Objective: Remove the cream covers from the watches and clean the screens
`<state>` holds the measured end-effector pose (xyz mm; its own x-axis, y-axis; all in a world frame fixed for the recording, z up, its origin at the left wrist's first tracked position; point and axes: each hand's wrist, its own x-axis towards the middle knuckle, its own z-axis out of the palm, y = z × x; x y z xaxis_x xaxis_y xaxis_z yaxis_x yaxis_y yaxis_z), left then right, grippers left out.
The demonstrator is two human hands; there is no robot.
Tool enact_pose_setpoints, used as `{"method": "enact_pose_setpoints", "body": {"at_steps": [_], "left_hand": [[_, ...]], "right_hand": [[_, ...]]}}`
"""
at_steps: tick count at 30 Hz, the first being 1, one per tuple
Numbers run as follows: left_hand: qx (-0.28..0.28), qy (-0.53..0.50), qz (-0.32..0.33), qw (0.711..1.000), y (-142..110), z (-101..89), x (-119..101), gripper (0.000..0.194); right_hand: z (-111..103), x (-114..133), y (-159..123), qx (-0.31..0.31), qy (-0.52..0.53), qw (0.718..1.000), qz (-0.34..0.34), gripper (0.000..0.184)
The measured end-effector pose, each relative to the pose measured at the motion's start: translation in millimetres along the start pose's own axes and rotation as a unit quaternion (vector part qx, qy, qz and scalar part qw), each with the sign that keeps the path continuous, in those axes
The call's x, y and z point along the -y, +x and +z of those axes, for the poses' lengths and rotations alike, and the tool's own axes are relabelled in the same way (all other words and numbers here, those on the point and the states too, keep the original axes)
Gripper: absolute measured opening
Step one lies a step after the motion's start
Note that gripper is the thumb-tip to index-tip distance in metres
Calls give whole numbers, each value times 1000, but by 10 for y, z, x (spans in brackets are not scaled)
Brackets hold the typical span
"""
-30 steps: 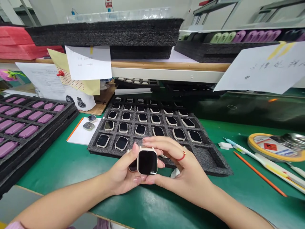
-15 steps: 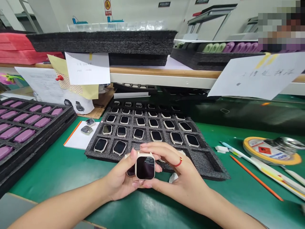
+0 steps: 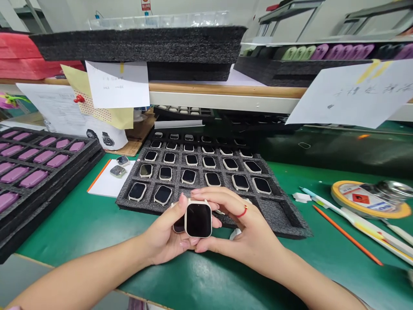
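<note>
Both my hands hold a cream-framed smartwatch body (image 3: 198, 218) with a black screen facing up, low over the green mat. My left hand (image 3: 164, 234) grips its left side and also has a dark object (image 3: 178, 224) partly hidden behind it. My right hand (image 3: 240, 228), wearing a thin red ring, pinches the body from the right. Just beyond my fingers lies a black foam tray (image 3: 285, 217) holding rows of similar watch bodies. Its near right compartment shows bare foam.
A foam tray of purple watch parts (image 3: 32, 177) stands at the left. A white sheet (image 3: 105, 183) holds two loose watch bodies. At the right lie a tape roll (image 3: 371, 199), an orange pen (image 3: 346, 234) and white tools (image 3: 364, 226). Foam trays and notes sit on the shelf ahead.
My hands and the watch body stay in nearly the same grip. The whole scene shifts slightly in view with my head, and the watch has turned little.
</note>
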<state>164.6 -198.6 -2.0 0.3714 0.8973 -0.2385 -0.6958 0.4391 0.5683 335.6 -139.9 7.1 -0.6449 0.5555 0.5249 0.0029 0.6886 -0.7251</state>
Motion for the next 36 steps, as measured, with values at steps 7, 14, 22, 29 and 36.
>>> {"method": "enact_pose_setpoints", "body": {"at_steps": [7,14,22,29,36], "left_hand": [[34,-12,8,999,8,-7,15,50],[47,-9,18,999,17,-10,28,50],[36,9,8,999,-6,13,21,55],[30,6,15,999,-14,21,23,54],[32,90,84,992,6,34,81,52]], "right_hand": [[-41,29,-10,1,41,998,52,81],[-214,138,-41,-184,-58,980,-60,39],[-151,323,-272,-9,-164,983,-86,38],[-165,234,-122,26,-181,966,-182,47],[22,229,-41,-13,-200,975,-93,62]]}}
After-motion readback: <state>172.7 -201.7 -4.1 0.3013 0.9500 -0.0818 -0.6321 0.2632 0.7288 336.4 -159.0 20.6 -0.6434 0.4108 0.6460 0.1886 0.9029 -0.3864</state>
